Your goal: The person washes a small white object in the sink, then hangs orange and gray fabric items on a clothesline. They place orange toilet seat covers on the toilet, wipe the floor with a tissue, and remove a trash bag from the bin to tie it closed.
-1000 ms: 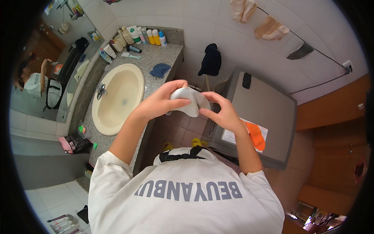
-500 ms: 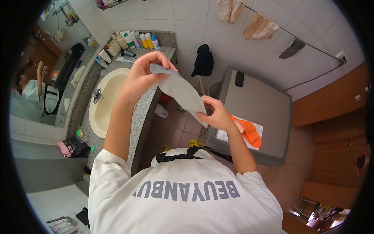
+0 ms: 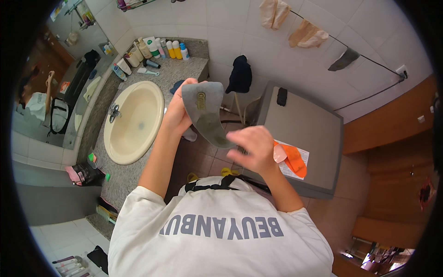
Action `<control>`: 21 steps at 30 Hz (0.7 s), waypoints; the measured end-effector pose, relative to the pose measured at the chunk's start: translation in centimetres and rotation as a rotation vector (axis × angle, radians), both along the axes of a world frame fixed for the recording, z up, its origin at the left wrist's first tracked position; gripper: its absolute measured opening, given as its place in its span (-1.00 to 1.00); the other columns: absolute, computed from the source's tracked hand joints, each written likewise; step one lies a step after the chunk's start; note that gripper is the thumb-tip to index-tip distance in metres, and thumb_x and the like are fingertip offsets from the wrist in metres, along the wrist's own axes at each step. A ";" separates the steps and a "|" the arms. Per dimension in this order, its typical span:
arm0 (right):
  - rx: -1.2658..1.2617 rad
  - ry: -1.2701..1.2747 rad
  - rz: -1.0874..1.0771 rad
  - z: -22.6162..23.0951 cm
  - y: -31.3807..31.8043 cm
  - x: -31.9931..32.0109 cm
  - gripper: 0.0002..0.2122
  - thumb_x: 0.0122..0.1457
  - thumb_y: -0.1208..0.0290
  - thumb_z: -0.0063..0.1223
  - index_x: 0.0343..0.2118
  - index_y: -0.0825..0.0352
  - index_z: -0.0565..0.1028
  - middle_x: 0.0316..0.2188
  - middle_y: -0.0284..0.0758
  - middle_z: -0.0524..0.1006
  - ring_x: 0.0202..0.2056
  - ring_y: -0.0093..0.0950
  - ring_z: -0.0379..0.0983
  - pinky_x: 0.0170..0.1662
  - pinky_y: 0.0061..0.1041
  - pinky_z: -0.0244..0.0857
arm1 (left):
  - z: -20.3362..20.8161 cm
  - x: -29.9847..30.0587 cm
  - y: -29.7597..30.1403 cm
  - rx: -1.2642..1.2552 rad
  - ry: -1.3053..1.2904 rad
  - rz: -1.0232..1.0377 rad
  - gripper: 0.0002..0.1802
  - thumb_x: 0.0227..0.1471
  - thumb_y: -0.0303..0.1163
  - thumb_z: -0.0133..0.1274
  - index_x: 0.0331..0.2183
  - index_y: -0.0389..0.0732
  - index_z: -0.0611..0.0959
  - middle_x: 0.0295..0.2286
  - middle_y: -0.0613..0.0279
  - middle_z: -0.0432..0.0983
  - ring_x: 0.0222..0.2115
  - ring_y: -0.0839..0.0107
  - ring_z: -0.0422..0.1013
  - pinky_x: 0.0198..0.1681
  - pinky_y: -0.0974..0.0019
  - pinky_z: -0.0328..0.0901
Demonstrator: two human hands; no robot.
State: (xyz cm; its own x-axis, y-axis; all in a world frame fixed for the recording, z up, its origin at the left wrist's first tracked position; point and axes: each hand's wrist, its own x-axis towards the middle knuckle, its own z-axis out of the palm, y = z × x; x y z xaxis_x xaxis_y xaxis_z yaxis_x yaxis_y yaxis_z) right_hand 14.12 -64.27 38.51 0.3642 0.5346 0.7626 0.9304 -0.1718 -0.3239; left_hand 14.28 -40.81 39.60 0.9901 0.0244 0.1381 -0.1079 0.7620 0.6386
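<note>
A thin, curved grey insole point(image 3: 207, 115) with printed lettering near its upper end hangs in front of me, its printed face showing. My left hand point(image 3: 179, 108) grips it along its upper left edge, with the fingers partly hidden behind it. Beside its lower end, my right hand point(image 3: 254, 147) has thumb and fingers spread and looks a little blurred. Nothing shows between those fingers; whether a fingertip touches the insole is hard to make out.
An oval cream basin point(image 3: 138, 122) is set in the speckled counter point(image 3: 180, 69) at left, with several bottles point(image 3: 170, 48) behind. At right, a grey-topped appliance point(image 3: 314, 124) bears an orange flat piece point(image 3: 295, 159) and a black object point(image 3: 282, 96). Socks point(image 3: 308, 34) hang on the wall.
The insole has turned from its pale side to its grey printed side. My left hand has moved slightly down, and my right hand has gone from pinching the lower end to spread fingers.
</note>
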 end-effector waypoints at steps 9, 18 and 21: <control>0.343 0.999 0.293 -1.5 2.3 3.7 -0.76 0.06 0.49 0.09 -0.19 0.41 0.42 -0.28 -0.38 0.49 -0.20 -0.65 0.36 -0.08 -0.60 0.21 | 1.0 2.5 -2.1 0.180 -0.050 -0.237 -0.70 0.03 -0.42 0.02 -0.16 -0.19 0.38 -0.06 0.07 0.32 -0.08 0.34 0.33 -0.12 0.34 0.32; 0.564 1.080 0.127 1.7 -6.7 11.9 -0.84 0.12 0.49 0.00 -0.23 0.36 0.37 -0.30 -0.45 0.41 -0.22 -0.70 0.31 -0.13 -0.69 0.20 | -7.8 -0.4 2.2 0.169 0.399 0.081 -0.52 0.06 -0.43 -0.03 0.04 -0.25 0.32 0.00 -0.01 0.29 0.01 0.17 0.28 0.04 0.12 0.23; 0.489 0.893 0.013 6.3 -11.0 16.0 -0.75 0.12 0.49 0.00 -0.14 0.38 0.31 -0.23 -0.42 0.39 -0.20 -0.66 0.32 -0.12 -0.66 0.22 | -12.9 -4.9 5.1 0.098 0.597 0.189 -0.53 0.06 -0.41 -0.04 0.04 -0.23 0.33 -0.03 0.04 0.33 -0.01 0.19 0.30 0.03 0.11 0.23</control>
